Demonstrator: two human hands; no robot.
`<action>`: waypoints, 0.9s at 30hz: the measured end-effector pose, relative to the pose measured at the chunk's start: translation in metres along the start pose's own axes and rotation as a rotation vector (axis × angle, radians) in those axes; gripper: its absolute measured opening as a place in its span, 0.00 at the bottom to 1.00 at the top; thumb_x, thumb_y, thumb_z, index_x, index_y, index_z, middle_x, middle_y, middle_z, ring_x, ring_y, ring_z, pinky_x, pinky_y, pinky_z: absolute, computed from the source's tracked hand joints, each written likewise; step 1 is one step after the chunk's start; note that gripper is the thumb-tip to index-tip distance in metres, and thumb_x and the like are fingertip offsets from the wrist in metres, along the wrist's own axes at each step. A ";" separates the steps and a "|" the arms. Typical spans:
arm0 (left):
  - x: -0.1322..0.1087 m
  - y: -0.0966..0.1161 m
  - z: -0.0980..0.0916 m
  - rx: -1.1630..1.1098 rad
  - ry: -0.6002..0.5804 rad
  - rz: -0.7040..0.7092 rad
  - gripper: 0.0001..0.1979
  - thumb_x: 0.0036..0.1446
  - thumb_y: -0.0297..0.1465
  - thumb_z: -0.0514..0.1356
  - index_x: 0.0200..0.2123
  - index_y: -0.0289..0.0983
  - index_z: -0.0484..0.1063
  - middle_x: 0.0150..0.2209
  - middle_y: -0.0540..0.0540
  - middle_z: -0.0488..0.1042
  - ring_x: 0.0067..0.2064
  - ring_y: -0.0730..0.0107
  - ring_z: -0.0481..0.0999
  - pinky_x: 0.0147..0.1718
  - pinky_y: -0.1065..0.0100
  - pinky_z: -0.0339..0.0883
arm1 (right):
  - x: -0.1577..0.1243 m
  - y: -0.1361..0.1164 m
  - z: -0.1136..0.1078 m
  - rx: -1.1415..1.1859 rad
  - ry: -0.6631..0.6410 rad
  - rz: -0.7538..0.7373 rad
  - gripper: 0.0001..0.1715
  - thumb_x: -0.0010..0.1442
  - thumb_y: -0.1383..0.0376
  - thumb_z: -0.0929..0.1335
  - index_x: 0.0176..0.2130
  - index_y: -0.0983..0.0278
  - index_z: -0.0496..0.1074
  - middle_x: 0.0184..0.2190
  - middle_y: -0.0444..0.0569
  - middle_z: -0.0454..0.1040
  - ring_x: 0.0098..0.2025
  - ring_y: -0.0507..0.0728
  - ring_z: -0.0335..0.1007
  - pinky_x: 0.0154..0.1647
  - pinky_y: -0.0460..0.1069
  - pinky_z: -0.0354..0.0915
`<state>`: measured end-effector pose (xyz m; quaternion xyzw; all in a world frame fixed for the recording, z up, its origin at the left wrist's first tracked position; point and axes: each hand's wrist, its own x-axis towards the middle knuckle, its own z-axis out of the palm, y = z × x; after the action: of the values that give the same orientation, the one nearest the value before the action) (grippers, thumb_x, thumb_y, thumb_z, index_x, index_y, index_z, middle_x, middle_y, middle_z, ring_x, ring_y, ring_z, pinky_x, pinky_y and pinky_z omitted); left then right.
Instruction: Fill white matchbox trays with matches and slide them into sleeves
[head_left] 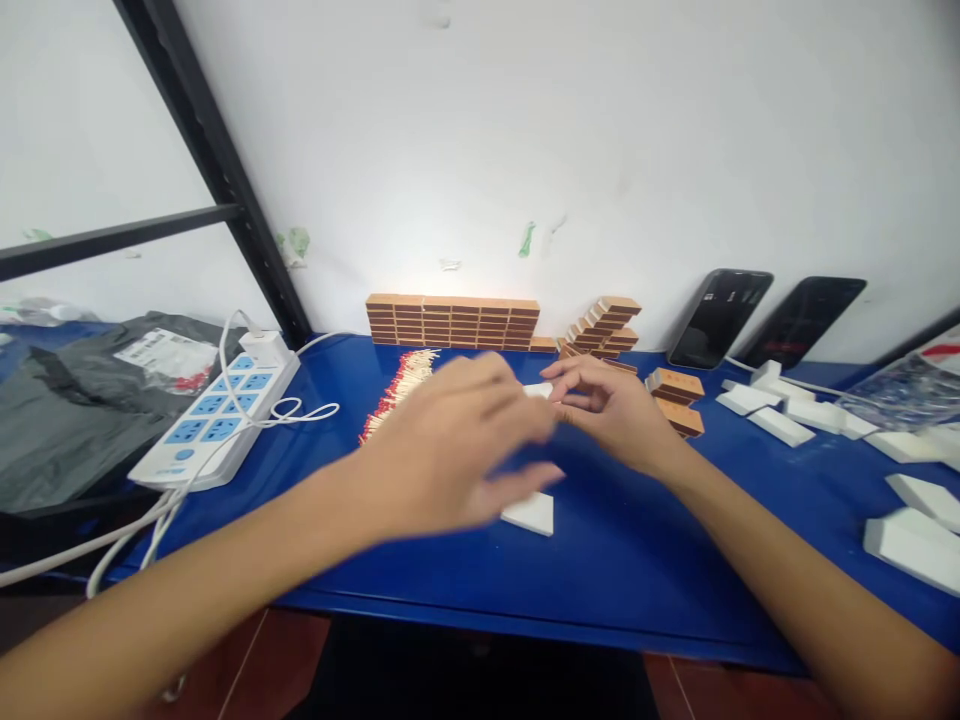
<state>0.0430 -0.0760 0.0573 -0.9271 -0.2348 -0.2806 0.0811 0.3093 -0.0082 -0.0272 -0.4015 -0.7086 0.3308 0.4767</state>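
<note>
My right hand [607, 405] has its thumb and fingers closed on a small white matchbox tray [537, 390], partly hidden by my left hand. Blurred by motion, my left hand [469, 445] hovers over the table with thumb and fingers apart, and nothing shows in it. Below its thumb another white matchbox tray [532, 514] lies on the blue table. Behind the left hand is a heap of red-tipped matches [397, 392]. Brown matchboxes [454, 322] form a neat wall at the back, with a looser stack of matchboxes [604, 330] behind the right hand.
More matchboxes [676, 400] sit right of my right hand. White trays [780, 425] are scattered along the table's right side. Two phones [720, 318] lean on the wall. A power strip [217, 420] with loose white cables and a dark plastic bag [97, 410] lie left.
</note>
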 end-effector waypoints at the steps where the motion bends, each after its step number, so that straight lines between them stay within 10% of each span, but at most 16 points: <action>1: 0.000 -0.019 0.010 0.007 -0.002 -0.025 0.15 0.70 0.44 0.64 0.46 0.38 0.78 0.42 0.43 0.81 0.48 0.56 0.75 0.51 0.55 0.70 | -0.001 -0.003 0.002 0.031 0.002 0.005 0.25 0.51 0.45 0.83 0.31 0.61 0.80 0.50 0.55 0.76 0.53 0.63 0.78 0.55 0.60 0.80; 6: -0.007 -0.079 0.038 -0.101 -0.037 -0.166 0.28 0.60 0.54 0.71 0.52 0.38 0.81 0.45 0.42 0.82 0.52 0.52 0.74 0.54 0.53 0.69 | -0.001 -0.021 0.024 0.106 0.014 -0.036 0.22 0.50 0.48 0.84 0.30 0.60 0.81 0.48 0.53 0.78 0.49 0.61 0.79 0.52 0.59 0.81; 16: -0.022 -0.123 0.035 -0.163 0.013 -0.171 0.18 0.62 0.48 0.72 0.44 0.40 0.85 0.38 0.45 0.82 0.46 0.57 0.74 0.46 0.58 0.68 | 0.012 -0.045 0.062 -0.334 0.103 -0.373 0.06 0.67 0.60 0.77 0.38 0.59 0.81 0.42 0.51 0.77 0.46 0.60 0.75 0.49 0.57 0.74; 20: -0.034 -0.149 0.045 -0.036 -0.005 -0.200 0.17 0.63 0.46 0.71 0.47 0.39 0.84 0.42 0.42 0.83 0.48 0.54 0.73 0.50 0.54 0.67 | 0.003 -0.060 0.104 -0.407 -0.223 -0.372 0.04 0.69 0.64 0.75 0.40 0.62 0.80 0.38 0.47 0.76 0.37 0.54 0.72 0.41 0.51 0.69; 27: -0.042 -0.163 0.051 0.017 -0.010 -0.224 0.19 0.65 0.47 0.68 0.46 0.38 0.85 0.40 0.42 0.82 0.47 0.53 0.72 0.49 0.54 0.68 | 0.015 -0.070 0.168 -0.822 -0.464 -0.345 0.12 0.75 0.63 0.68 0.50 0.67 0.79 0.49 0.58 0.80 0.48 0.62 0.75 0.40 0.53 0.66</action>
<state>-0.0413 0.0647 -0.0059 -0.8957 -0.3397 -0.2813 0.0561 0.1298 -0.0414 -0.0166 -0.3492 -0.9236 0.0213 0.1569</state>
